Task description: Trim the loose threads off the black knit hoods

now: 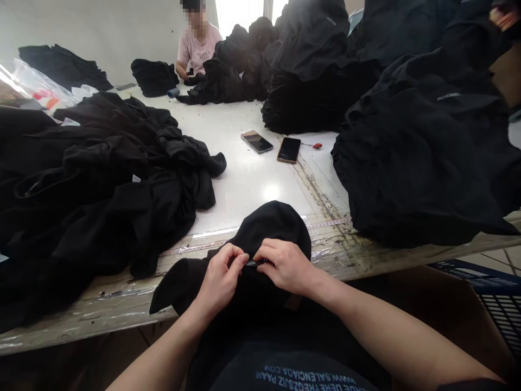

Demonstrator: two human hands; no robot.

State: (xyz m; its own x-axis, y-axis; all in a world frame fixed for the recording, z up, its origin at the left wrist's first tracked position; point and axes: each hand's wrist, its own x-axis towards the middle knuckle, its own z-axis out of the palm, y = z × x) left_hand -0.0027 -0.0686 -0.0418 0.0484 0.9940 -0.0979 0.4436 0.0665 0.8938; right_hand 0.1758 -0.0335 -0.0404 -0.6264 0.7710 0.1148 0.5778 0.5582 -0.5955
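Observation:
A black garment lies bunched over the table's front edge, one part of it hanging at the left. Its kind is hard to tell from the folds. My left hand pinches the cloth between thumb and forefinger. Close beside it, my right hand is closed, fingertips at the same spot. A small pale, thin piece shows between the two hands. What the right fingers grip there is too small and dark to make out.
A loose heap of black garments covers the left; a folded stack stands at right. Two phones lie mid-table. A measuring tape runs along the front edge. A blue crate stands below right. Another person sits beyond.

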